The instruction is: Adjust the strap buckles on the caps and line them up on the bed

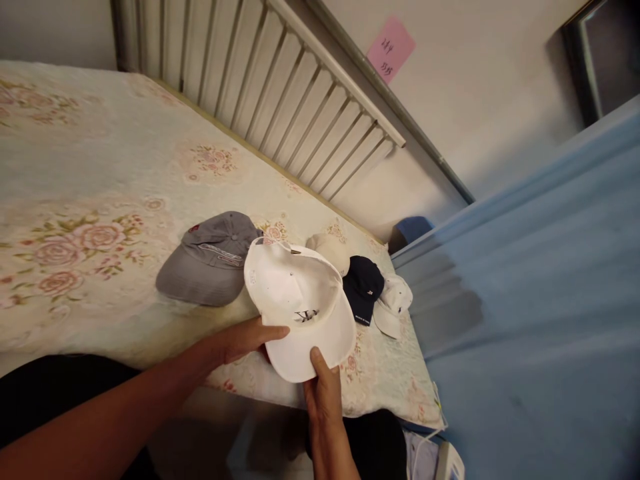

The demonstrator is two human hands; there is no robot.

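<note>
A white baseball cap (300,303) with a dark logo above its brim is held over the near edge of a bed. My left hand (245,340) grips its left side, thumb laid across the brim. My right hand (323,393) holds the brim's front edge from below, thumb on top. A grey cap (213,260) lies on the bed just left of the white one. Behind it to the right sit a beige cap (333,248), a dark navy cap (364,287) and another white cap (393,305), overlapping in a row.
The bed has a pale floral quilt (90,200) and a slatted metal headboard (280,87) against the wall. A blue curtain (540,300) hangs at the right. A pink note (391,48) is stuck on the wall.
</note>
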